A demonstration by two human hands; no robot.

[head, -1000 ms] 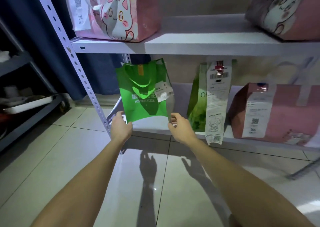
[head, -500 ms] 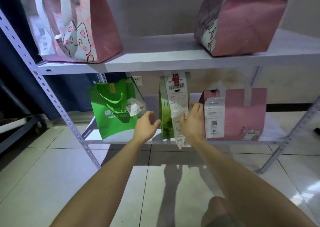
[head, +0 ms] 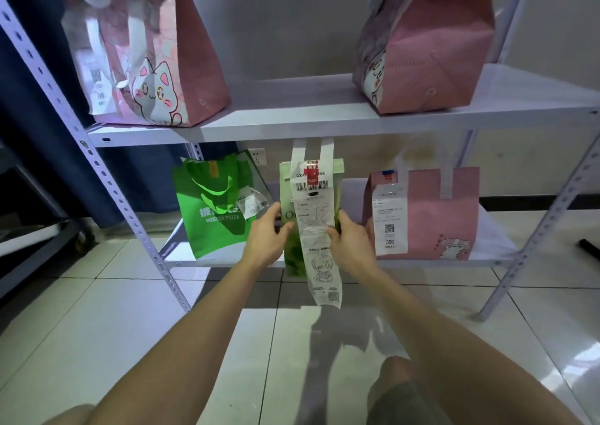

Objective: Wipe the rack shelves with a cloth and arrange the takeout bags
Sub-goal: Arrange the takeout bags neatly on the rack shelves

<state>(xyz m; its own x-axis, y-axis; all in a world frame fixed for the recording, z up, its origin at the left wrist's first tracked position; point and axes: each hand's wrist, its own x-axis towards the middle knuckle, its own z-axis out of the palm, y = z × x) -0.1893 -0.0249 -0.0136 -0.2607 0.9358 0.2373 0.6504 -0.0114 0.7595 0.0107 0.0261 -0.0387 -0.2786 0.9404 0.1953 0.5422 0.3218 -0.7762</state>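
We hold the pale green bag [head: 288, 199] upright between our 2 hands at the middle of the lower shelf [head: 438, 263], left hand [head: 267, 240] curled on its left edge, right hand [head: 350, 243] gripping its right, both equally near, its receipt [head: 316, 229] hanging past the shelf lip.

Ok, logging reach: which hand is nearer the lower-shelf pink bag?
Right. The right hand grips the pale green bag's edge facing the pink bag; the left hand grips the opposite edge.

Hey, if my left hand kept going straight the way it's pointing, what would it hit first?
The pale green bag with the long receipt: the left hand seems to grip its left edge, so it would push straight into it.
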